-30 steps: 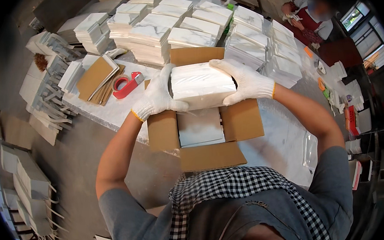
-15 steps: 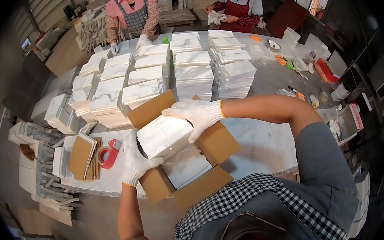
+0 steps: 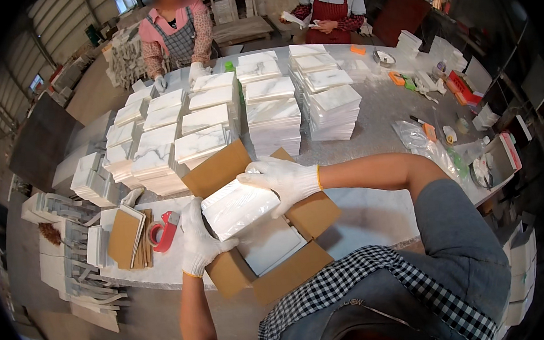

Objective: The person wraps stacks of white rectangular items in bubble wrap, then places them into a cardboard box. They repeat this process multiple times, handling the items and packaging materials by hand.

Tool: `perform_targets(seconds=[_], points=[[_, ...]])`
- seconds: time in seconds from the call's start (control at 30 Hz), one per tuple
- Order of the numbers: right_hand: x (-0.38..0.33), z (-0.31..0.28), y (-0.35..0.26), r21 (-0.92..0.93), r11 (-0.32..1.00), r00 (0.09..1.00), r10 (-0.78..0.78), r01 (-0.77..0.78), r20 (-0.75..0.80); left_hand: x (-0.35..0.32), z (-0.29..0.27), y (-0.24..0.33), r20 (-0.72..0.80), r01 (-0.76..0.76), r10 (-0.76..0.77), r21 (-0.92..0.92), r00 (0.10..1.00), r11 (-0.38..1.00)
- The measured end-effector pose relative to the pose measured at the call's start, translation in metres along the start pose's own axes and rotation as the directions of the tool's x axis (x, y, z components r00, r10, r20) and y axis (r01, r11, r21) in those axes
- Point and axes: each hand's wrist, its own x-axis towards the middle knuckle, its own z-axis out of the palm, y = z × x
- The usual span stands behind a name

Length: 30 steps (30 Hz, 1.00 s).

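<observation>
Holding a white tile pack (image 3: 240, 206) at both ends, the left hand (image 3: 199, 238) and right hand (image 3: 284, 180) are gripping it directly above the open cardboard box (image 3: 293, 272) at lower centre, its long side slanting toward the upper right.

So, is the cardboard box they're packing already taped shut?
No, the cardboard box has all its flaps spread open while both gloved hands hold a wrapped white tile pack over it.

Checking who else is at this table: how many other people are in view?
2. One in a pink top at the far left edge of the table; one in a red apron at the far side. Others may be hidden.
</observation>
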Motion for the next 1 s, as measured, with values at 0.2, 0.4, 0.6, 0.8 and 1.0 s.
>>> perform_targets(seconds=[0.2,0.4,0.6,0.8,1.0], points=[[0.001,-0.011,-0.011,-0.204,0.979,0.993,0.050,-0.028,0.107,0.004,-0.003,0.022,0.049,-0.015,0.005,0.220,0.999,0.975],[0.005,-0.001,-0.035,-0.447,0.881,0.987,0.163,-0.153,-0.016,0.003,0.030,0.033,-0.075,-0.072,0.150,0.617,0.986,0.783],[0.001,0.036,-0.042,-0.480,0.860,0.957,-0.262,0.174,-0.122,0.010,0.031,0.050,0.093,-0.123,0.080,0.734,0.992,0.668],[-0.024,0.067,-0.051,-0.279,0.953,0.983,-0.068,0.113,0.169,0.019,0.064,0.039,0.019,-0.073,0.151,0.930,0.988,0.360],[-0.004,0.043,-0.069,-0.258,0.966,0.929,0.079,0.018,0.361,0.011,0.057,0.060,0.049,-0.104,0.182,0.947,0.982,0.304]])
